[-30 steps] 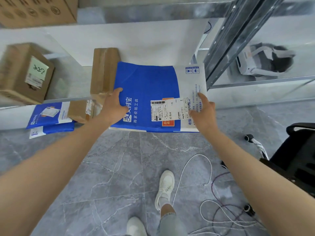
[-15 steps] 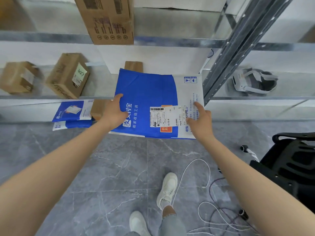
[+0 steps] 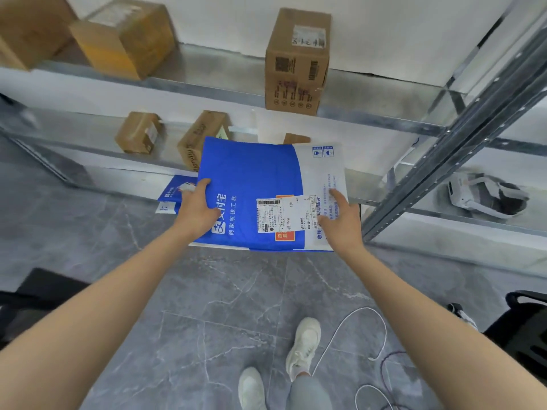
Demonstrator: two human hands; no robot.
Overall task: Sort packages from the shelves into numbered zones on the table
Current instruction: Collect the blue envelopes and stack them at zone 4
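I hold a flat blue and white mailer package (image 3: 254, 176) with a white shipping label in front of the metal shelves (image 3: 225, 84). My left hand (image 3: 196, 208) grips its left edge, thumb on top. My right hand (image 3: 340, 221) grips its right, white end, thumb on the label's edge. The package hangs level above the grey floor, clear of the lower shelf. No table or numbered zones are in view.
Cardboard boxes stand on the shelves: a tall one (image 3: 296, 60) upper right, two small ones (image 3: 139, 131) lower left. Another blue mailer (image 3: 174, 192) lies on the bottom shelf. A white headset (image 3: 485, 195) lies right. Cables (image 3: 367, 335) trail by my feet. A black chair (image 3: 527, 329) stands right.
The view has tilted up, showing higher shelves and more boxes. The package has come away from the bottom shelf with both hands holding it at the same spots.
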